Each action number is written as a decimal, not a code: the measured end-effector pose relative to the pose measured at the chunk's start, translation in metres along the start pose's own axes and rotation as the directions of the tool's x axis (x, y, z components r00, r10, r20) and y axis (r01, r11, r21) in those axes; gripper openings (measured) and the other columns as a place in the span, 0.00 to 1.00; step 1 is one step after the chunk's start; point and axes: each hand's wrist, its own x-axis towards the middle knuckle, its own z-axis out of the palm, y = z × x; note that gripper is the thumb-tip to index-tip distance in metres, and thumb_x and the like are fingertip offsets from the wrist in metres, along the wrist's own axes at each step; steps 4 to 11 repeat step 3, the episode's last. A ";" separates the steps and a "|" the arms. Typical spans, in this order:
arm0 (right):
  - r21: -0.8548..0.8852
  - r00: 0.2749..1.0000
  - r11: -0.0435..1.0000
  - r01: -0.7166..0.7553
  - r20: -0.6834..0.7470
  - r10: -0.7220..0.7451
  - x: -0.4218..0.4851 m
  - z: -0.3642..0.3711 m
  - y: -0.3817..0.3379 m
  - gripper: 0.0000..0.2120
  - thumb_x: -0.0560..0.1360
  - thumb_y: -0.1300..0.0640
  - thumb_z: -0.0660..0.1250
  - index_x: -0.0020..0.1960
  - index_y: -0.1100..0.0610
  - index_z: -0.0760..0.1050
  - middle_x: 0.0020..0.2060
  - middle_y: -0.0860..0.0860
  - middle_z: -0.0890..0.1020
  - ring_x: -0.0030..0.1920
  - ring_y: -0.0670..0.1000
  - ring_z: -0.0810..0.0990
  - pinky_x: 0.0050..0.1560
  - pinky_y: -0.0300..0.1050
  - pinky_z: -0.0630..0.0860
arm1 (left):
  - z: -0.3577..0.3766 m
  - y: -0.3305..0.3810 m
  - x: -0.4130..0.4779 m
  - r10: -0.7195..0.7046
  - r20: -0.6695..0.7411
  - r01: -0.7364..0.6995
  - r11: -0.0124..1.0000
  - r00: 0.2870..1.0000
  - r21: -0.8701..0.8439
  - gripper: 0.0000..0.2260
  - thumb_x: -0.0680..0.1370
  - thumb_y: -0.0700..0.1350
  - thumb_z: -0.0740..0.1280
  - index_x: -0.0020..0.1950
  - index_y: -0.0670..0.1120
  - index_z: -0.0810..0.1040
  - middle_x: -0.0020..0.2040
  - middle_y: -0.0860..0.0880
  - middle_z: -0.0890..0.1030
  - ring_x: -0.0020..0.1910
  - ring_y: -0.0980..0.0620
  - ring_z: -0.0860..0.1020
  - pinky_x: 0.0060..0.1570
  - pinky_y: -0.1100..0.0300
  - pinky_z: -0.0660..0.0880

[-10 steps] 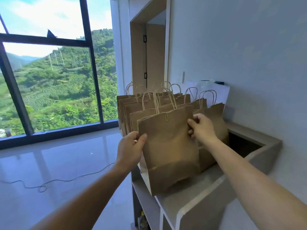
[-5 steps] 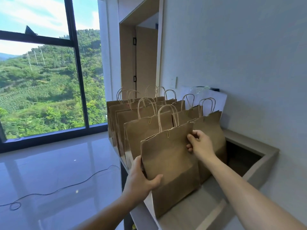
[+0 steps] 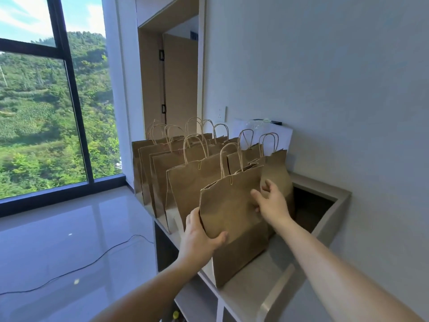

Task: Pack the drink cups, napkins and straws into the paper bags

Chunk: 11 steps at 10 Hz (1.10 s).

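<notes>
Counter point(image 3: 255, 275) — left hand point(image 3: 197, 238), right hand point(image 3: 271, 203) grip paper bag point(image 3: 229, 205).

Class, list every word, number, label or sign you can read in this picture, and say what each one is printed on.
No text is readable here.
Front paper bag: plain brown, no print.
Other paper bags: no print showing.
Blue patch inside the doorway: perhaps a sign, too blurred to read.
Yellow item under the counter: too small to read.
</notes>
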 end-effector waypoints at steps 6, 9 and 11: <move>-0.410 0.966 0.912 0.007 0.240 0.100 -0.087 -0.006 0.005 0.32 0.78 0.41 0.65 0.76 0.53 0.63 0.72 0.51 0.70 0.71 0.53 0.69 0.70 0.48 0.67 | 0.000 -0.008 -0.019 -0.074 0.044 0.072 0.996 0.996 0.056 0.47 0.72 0.61 0.72 0.78 0.59 0.40 0.78 0.56 0.49 0.73 0.47 0.64 0.69 0.50 0.68; -0.410 0.966 0.912 0.007 0.240 0.100 -0.087 -0.006 0.005 0.32 0.78 0.41 0.65 0.76 0.53 0.63 0.72 0.51 0.70 0.71 0.53 0.69 0.70 0.48 0.67 | 0.000 -0.008 -0.019 -0.074 0.044 0.072 0.996 0.996 0.056 0.47 0.72 0.61 0.72 0.78 0.59 0.40 0.78 0.56 0.49 0.73 0.47 0.64 0.69 0.50 0.68; -0.410 0.966 0.912 0.007 0.240 0.100 -0.087 -0.006 0.005 0.32 0.78 0.41 0.65 0.76 0.53 0.63 0.72 0.51 0.70 0.71 0.53 0.69 0.70 0.48 0.67 | 0.000 -0.008 -0.019 -0.074 0.044 0.072 0.996 0.996 0.056 0.47 0.72 0.61 0.72 0.78 0.59 0.40 0.78 0.56 0.49 0.73 0.47 0.64 0.69 0.50 0.68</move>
